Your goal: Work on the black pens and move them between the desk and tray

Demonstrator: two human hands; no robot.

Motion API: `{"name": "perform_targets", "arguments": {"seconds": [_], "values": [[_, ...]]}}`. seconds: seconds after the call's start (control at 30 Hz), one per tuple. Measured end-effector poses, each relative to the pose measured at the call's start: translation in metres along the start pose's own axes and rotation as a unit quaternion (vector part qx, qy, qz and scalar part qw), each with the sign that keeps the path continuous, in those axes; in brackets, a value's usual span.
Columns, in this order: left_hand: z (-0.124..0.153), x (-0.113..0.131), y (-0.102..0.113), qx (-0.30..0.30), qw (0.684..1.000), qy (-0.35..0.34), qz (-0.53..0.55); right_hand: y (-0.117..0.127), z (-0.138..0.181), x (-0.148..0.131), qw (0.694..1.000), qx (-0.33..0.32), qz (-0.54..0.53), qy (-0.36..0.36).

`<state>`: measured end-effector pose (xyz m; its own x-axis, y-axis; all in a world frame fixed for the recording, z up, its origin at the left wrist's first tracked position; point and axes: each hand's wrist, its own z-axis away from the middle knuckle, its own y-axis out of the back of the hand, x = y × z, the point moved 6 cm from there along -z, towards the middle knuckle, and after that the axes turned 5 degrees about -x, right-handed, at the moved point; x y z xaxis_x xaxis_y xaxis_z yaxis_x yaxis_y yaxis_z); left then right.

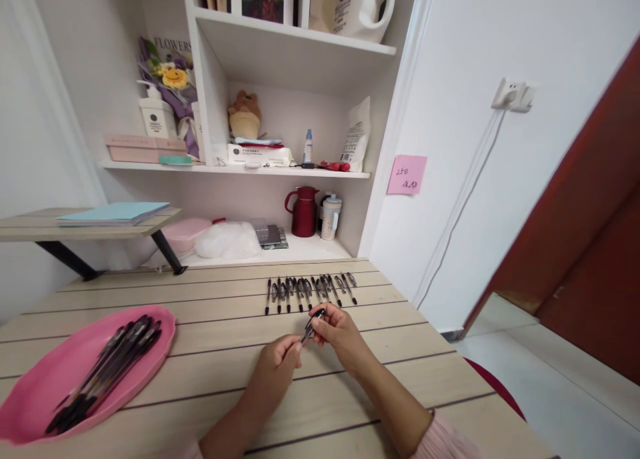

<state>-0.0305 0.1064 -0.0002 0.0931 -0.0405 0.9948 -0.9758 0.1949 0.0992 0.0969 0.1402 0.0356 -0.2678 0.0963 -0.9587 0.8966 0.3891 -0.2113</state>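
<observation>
A black-capped pen (315, 321) is held at a slant between my two hands over the table. My left hand (278, 361) pinches its lower end between thumb and fingers. Around the upper, capped part are the closed fingers of my right hand (341, 331). Just beyond my hands lies a row of pen barrels (289, 295) and separate dark caps (307, 287), side by side on the wood. To the left, a pink scalloped tray (167, 335) holds a bundle of black pens (113, 365).
The slatted wooden table (220, 385) meets a white shelf unit (280, 29) at its far edge. A red jug (304, 212) and a speckled cup (331, 217) stand on the lowest shelf. At left is a small raised stand (30, 224) with blue-topped papers (115, 212).
</observation>
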Motion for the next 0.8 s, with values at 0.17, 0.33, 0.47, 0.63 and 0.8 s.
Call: {"name": "perform_targets", "arguments": {"seconds": [0.17,0.33,0.47,0.63,0.8], "values": [[-0.003,-0.002,0.0,-0.008,0.998,0.034,0.043,0.0,0.001,-0.001,1.0,-0.022,-0.02,0.0],[-0.002,-0.003,0.002,0.002,0.999,0.042,0.024,0.002,-0.002,0.006,0.999,-0.018,-0.026,-0.003],[0.004,0.006,0.006,0.039,0.999,0.004,-0.019,0.001,-0.003,0.009,1.0,-0.015,-0.021,-0.007],[0.007,0.017,0.012,0.063,0.997,-0.019,-0.045,-0.001,-0.004,0.01,1.0,-0.012,-0.007,0.006],[0.008,0.028,0.022,0.063,0.99,-0.059,-0.109,-0.002,-0.006,0.017,0.999,-0.02,0.025,0.018]]}}
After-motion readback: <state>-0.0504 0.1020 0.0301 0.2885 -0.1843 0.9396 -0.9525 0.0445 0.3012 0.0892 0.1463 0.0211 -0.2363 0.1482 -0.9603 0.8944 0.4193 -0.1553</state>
